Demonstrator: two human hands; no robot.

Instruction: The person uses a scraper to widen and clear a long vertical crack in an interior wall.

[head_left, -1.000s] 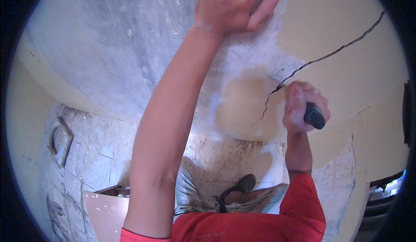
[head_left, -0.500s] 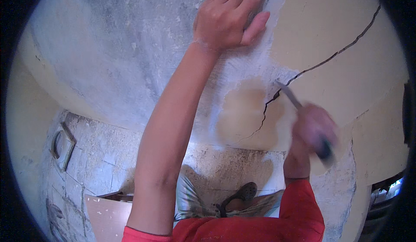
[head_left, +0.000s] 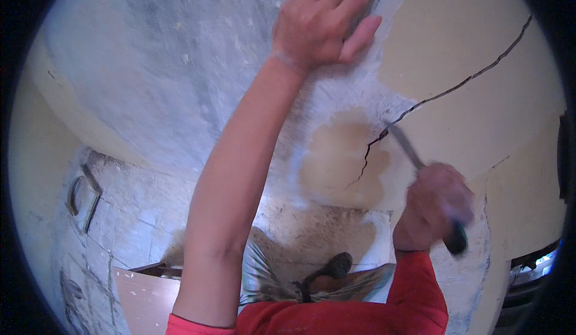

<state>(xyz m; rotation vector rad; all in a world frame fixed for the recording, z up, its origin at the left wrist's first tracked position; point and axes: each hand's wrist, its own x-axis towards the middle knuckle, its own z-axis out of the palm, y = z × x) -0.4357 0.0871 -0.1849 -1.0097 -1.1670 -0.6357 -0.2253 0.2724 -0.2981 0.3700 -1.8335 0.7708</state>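
Left hand (head_left: pixel 324 26) lies flat; right hand (head_left: pixel 440 198) grips a blade (head_left: pixel 405 145); crack (head_left: pixel 425 101) beyond it seems opened, thin end (head_left: pixel 365 166) remaining.

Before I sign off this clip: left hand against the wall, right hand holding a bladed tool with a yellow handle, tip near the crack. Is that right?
Not quite: in the head view, the right hand holds a bladed tool with a dark handle, not a yellow one.
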